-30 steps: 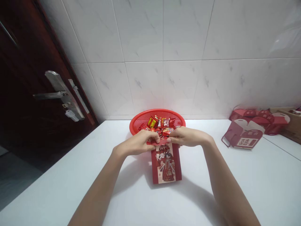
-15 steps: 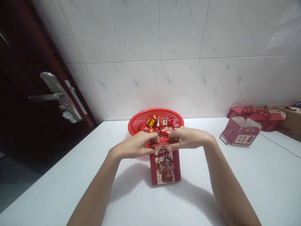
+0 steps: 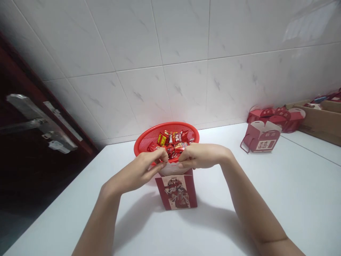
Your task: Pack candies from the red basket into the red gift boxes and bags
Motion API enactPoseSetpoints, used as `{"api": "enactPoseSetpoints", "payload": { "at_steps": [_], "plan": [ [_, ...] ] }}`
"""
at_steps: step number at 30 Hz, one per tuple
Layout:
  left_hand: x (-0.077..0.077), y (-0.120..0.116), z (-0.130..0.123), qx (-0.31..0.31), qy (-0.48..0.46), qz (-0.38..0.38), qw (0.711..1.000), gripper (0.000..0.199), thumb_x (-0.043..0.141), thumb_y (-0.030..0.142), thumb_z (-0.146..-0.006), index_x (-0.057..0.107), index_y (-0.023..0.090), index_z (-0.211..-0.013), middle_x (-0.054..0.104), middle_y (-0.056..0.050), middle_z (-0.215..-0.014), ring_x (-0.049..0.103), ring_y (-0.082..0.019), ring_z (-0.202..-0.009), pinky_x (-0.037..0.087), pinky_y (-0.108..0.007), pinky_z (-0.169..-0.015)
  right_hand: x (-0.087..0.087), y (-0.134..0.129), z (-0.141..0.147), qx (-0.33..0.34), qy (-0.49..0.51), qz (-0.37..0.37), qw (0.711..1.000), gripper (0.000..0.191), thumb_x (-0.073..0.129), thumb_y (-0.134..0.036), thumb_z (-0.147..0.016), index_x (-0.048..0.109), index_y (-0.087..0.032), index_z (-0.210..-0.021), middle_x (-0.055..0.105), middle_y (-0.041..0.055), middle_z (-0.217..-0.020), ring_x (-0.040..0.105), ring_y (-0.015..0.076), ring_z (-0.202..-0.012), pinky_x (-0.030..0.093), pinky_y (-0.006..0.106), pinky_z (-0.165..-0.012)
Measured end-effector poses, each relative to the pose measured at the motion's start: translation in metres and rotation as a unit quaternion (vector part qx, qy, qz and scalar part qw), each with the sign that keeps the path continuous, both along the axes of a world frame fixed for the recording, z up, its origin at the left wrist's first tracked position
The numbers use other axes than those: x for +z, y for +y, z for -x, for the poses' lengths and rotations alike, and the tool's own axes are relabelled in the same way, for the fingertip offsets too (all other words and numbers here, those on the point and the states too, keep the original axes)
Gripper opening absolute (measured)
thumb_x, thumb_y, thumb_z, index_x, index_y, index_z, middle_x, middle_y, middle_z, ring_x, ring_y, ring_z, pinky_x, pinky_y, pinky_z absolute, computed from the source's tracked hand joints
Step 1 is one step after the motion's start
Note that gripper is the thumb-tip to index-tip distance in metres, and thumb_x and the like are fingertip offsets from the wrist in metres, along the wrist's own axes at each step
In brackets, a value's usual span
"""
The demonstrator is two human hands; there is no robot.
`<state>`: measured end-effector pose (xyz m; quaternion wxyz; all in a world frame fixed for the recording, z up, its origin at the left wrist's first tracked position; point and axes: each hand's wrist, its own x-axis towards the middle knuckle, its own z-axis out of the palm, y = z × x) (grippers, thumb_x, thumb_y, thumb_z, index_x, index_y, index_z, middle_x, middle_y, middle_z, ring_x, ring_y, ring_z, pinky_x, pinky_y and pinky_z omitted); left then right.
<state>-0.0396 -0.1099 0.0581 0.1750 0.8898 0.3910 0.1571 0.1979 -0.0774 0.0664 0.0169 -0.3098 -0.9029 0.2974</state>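
Observation:
A red gift box (image 3: 177,193) with a printed cream panel stands upright on the white table, its top unfolded. My left hand (image 3: 145,167) pinches the left side of the box's pale top flap. On the flap's right side, my right hand (image 3: 198,156) grips with thumb and fingers. Both hands are closed on the cardboard. Right behind the box sits a red plastic basket (image 3: 140,142) of wrapped candies (image 3: 170,140), partly hidden by my hands and the flap.
To the right stands an open red gift box (image 3: 262,137) with a cord handle. Several more red boxes (image 3: 277,117) sit behind it by the wall. A cardboard carton (image 3: 319,122) lies at far right. A dark door (image 3: 39,117) with a metal handle is at left.
The camera has turned to the right, shifting the scene left. The front of the box's top has opened, so the pale inner side of the back flap shows between my hands.

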Motion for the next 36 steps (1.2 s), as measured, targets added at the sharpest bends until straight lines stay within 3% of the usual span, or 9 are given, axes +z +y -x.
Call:
{"api": "enactPoseSetpoints", "payload": {
  "at_steps": [3,11,17,22,29,32,36],
  "plan": [
    [0.0,-0.001,-0.003,-0.015,0.015,-0.016,1.0,0.029,0.035,0.023,-0.1,0.054,0.019,-0.078,0.059,-0.001,-0.076,0.052,-0.014,-0.067,0.041,-0.025,-0.059,0.0,0.001,0.001,0.006,0.001,-0.004,1.0,0.038,0.05,-0.019,-0.094,0.034,-0.018,-0.059,0.031,-0.0065,-0.055,0.027,0.008,-0.055,0.022,0.027,-0.055],
    [0.004,-0.004,-0.004,-0.008,0.034,0.017,0.999,0.018,0.053,0.033,-0.095,0.067,0.022,-0.102,0.071,-0.002,-0.098,0.064,-0.017,-0.085,0.05,-0.027,-0.075,-0.001,0.003,0.0,-0.007,-0.011,-0.009,1.0,0.039,0.05,-0.023,-0.096,0.039,-0.018,-0.059,0.033,-0.0061,-0.055,0.03,0.0082,-0.055,0.021,0.028,-0.055],
    [0.009,-0.018,-0.002,-0.009,0.044,0.028,0.999,0.044,0.071,0.039,-0.082,0.065,0.029,-0.124,0.069,-0.003,-0.123,0.064,-0.025,-0.11,0.052,-0.031,-0.09,0.003,-0.005,-0.003,-0.018,-0.022,-0.016,0.999,0.029,0.057,-0.034,-0.093,0.058,-0.016,-0.07,0.054,-0.0012,-0.066,0.044,0.0106,-0.06,0.028,0.027,-0.056],
    [0.012,-0.041,-0.011,-0.028,0.045,0.067,0.996,0.052,0.071,0.035,-0.08,0.059,0.033,-0.13,0.069,-0.002,-0.12,0.065,-0.028,-0.109,0.053,-0.032,-0.085,0.013,-0.029,-0.009,-0.037,-0.018,-0.081,0.996,0.02,0.057,-0.033,-0.093,0.065,-0.017,-0.085,0.063,0.0026,-0.075,0.052,0.0139,-0.065,0.034,0.027,-0.058],
    [0.002,-0.067,-0.019,-0.047,0.053,0.076,0.995,0.049,0.061,0.026,-0.084,0.055,0.031,-0.132,0.07,-0.002,-0.107,0.066,-0.023,-0.093,0.05,-0.03,-0.076,0.027,-0.087,-0.027,-0.037,0.081,-0.16,0.983,0.019,0.056,-0.036,-0.095,0.072,-0.026,-0.099,0.068,0.0052,-0.088,0.064,0.0214,-0.082,0.047,0.032,-0.072],
    [0.0,-0.069,-0.02,-0.049,0.053,0.077,0.994,0.043,0.06,0.026,-0.085,0.057,0.029,-0.128,0.069,-0.003,-0.105,0.066,-0.024,-0.095,0.05,-0.03,-0.078,0.023,-0.098,-0.023,-0.009,0.082,-0.156,0.984,0.019,0.055,-0.035,-0.095,0.073,-0.029,-0.096,0.069,0.0046,-0.086,0.066,0.0219,-0.08,0.048,0.032,-0.07],
    [0.002,-0.065,-0.02,-0.064,0.037,0.083,0.994,0.049,0.063,0.03,-0.084,0.054,0.029,-0.133,0.069,-0.004,-0.11,0.066,-0.025,-0.101,0.052,-0.031,-0.083,0.009,-0.092,-0.012,0.034,0.025,-0.141,0.989,0.016,0.057,-0.027,-0.093,0.072,-0.024,-0.09,0.069,0.0034,-0.077,0.066,0.0194,-0.072,0.046,0.03,-0.066]
  ]
}}
